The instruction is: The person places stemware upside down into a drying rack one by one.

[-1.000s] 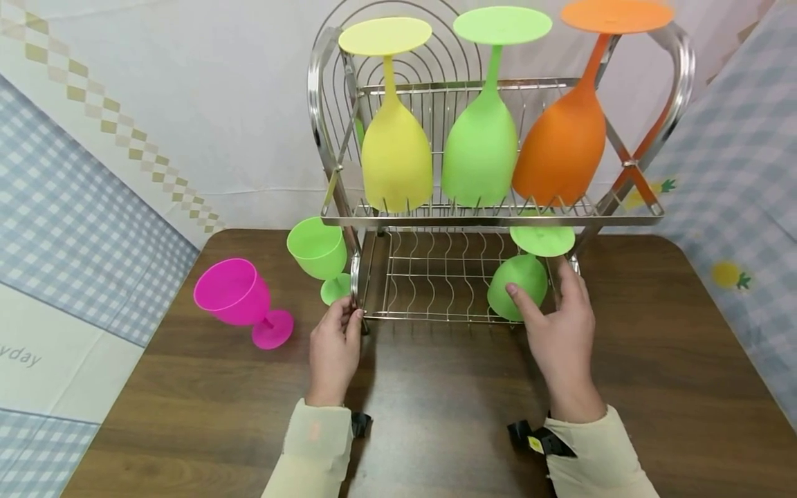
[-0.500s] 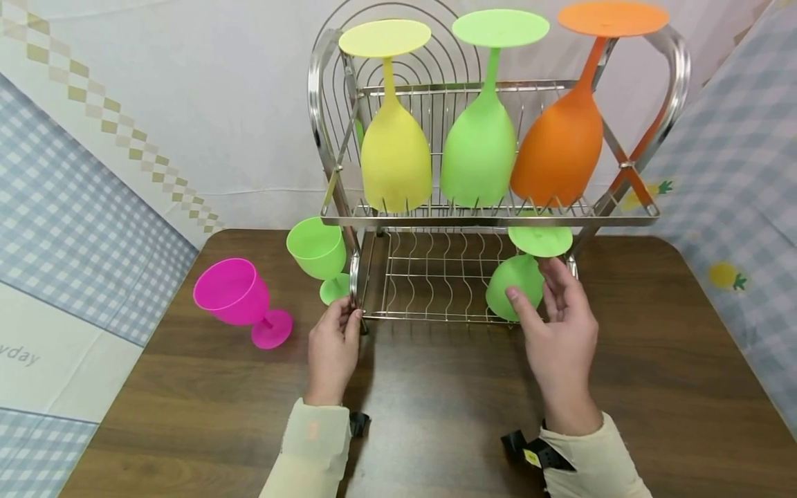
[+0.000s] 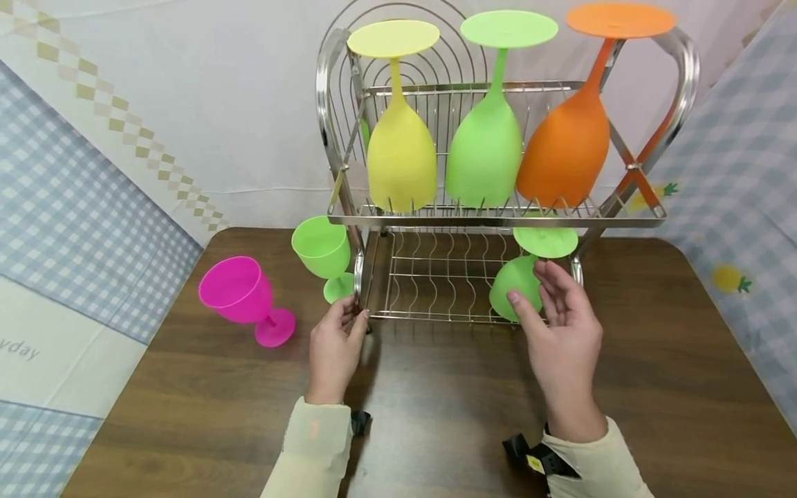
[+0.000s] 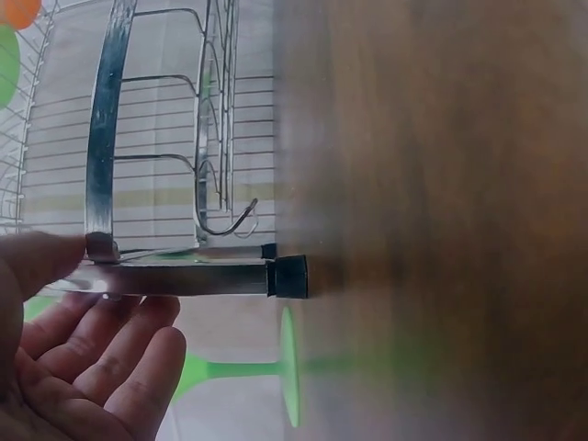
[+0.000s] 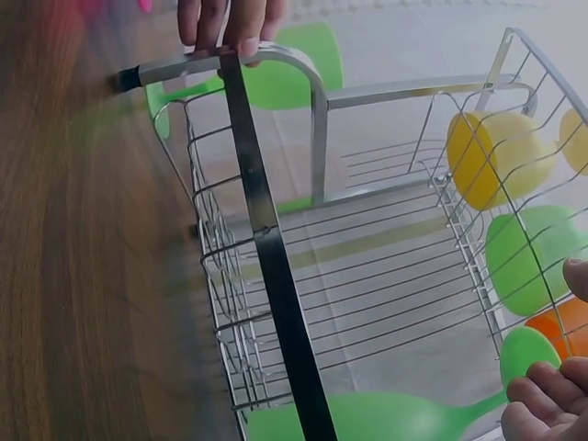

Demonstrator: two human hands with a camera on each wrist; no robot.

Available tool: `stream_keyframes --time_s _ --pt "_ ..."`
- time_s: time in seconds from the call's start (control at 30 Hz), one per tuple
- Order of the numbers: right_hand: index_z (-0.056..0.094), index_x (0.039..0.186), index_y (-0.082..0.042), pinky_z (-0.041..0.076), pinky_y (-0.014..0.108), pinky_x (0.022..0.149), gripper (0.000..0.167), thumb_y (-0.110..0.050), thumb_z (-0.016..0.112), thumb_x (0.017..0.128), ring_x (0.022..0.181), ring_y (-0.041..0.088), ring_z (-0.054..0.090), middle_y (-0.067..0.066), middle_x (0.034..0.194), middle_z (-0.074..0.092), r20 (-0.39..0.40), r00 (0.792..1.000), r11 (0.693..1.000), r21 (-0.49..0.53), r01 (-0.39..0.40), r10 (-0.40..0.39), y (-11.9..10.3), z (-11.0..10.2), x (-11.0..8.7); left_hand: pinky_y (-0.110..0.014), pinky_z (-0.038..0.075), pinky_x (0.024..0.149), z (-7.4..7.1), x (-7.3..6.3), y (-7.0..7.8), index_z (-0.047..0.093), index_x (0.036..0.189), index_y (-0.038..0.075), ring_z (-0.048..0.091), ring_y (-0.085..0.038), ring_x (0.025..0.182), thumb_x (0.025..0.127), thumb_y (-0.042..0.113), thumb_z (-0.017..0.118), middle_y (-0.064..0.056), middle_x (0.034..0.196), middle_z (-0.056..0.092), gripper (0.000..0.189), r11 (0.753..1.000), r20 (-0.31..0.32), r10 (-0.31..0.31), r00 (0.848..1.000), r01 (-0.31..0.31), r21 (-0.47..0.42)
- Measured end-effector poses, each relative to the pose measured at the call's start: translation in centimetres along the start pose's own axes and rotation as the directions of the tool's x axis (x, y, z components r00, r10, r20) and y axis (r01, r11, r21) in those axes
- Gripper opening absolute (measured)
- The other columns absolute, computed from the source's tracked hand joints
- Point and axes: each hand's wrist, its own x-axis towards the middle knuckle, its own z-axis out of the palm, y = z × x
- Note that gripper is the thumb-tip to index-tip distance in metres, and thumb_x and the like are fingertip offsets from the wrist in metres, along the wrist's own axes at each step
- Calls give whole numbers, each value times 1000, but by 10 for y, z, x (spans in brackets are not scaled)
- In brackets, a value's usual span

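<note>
A two-tier metal dish rack (image 3: 498, 222) stands on the table. My left hand (image 3: 336, 346) grips its front left corner; in the left wrist view the thumb and curled fingers lie on opposite sides of the metal leg (image 4: 202, 278). Upside down at the right end of the lower tier sits a green goblet (image 3: 512, 287), its round foot (image 3: 546, 241) just below the upper shelf. My right hand (image 3: 565, 346) is in front of this goblet, fingers loosely bent and thumb spread, overlapping the bowl. In the right wrist view, those fingers (image 5: 542, 404) hold nothing, near the goblet's foot.
Yellow (image 3: 401, 166), green (image 3: 483, 166) and orange (image 3: 563, 155) goblets stand inverted on the upper tier, the orange one tilted. Left of the rack, a magenta goblet (image 3: 233, 290) and another green goblet (image 3: 320, 247) stand upright on the wooden table (image 3: 448, 401).
My right hand's fingers have come away from the right side of the green goblet and drawn slightly back toward me. The left hand has stayed on the rack's corner.
</note>
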Motion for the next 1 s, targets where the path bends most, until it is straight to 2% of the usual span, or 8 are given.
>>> stream_keyframes --time_s 0.17,0.4,0.63,1.0 --pt "59 134 1 46 24 106 53 5 76 85 123 18 60 11 132 64 3 1000 1000 16 1 -1 -3 0 -2 -38 58 93 -2 1 0 65 124 3 70 -30 108 91 22 77 -16 118 71 39 1000 12 -25 1000 25 -14" --pt "59 134 2 46 24 106 52 7 76 84 123 17 60 16 132 63 20 1000 1000 23 21 -22 -5 2 -3 -39 54 100 -9 2 -2 63 127 2 67 -28 115 88 32 79 -12 125 69 52 998 -43 -42 998 40 -40" --pt "59 134 3 46 24 107 52 5 76 85 124 16 59 10 132 65 33 999 1000 10 20 -20 -3 2 -5 -40 50 105 -18 7 -9 58 135 1 61 -30 124 87 33 80 -14 134 64 62 993 -82 -94 992 88 -75" --pt "58 134 4 46 24 107 53 7 76 84 124 17 59 10 131 65 58 998 999 38 15 -17 -2 7 -7 -42 45 111 -35 14 -12 50 142 -1 55 -32 131 90 30 77 -16 141 58 66 990 -113 -141 983 137 -45"
